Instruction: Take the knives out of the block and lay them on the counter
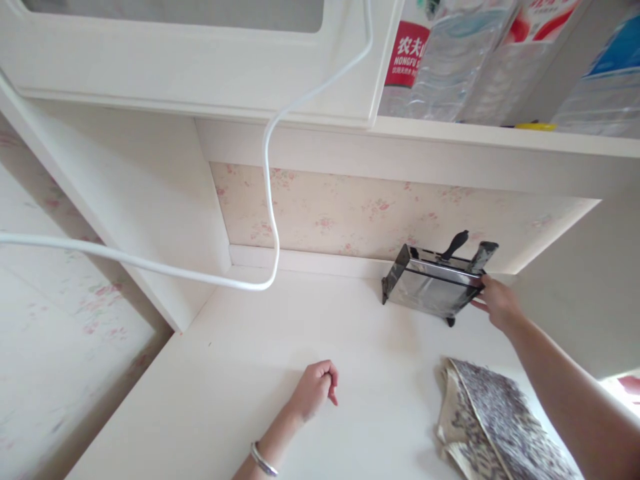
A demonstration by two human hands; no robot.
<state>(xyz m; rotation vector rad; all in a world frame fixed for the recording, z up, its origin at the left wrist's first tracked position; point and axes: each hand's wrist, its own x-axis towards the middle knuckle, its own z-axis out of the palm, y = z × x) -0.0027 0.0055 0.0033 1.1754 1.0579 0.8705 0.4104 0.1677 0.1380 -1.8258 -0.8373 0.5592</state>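
While the right hand (500, 303) reaches over to the far side of the white worktop (240, 393), its fingers are clamped on the near-right end of a knife holder (433, 290), and that's where the action is! The holder, black-framed with a see-through front, sits towards the back, set at an angle just in front of the flowered wallpaper (325, 213), with two dark handles (484, 255) poking up out of its top. Over to the left, the left hand (315, 388) hangs above or rests on the worktop, hard to tell which, its fingers curled together in a loose fist, well apart from the holder, a silvery bracelet (263, 459) round the wrist. Down on the right, a folded patterned cloth (500, 420) lies beneath the reaching forearm, one side fuzzy and grey, the other pale with dark marks. Up above, a white cable (271, 207) loops across the view in front of the cupboard (200, 63), and on the open shelf at the right, clear plastic bottles (453, 63) stand side by side, red and blue labels showing.
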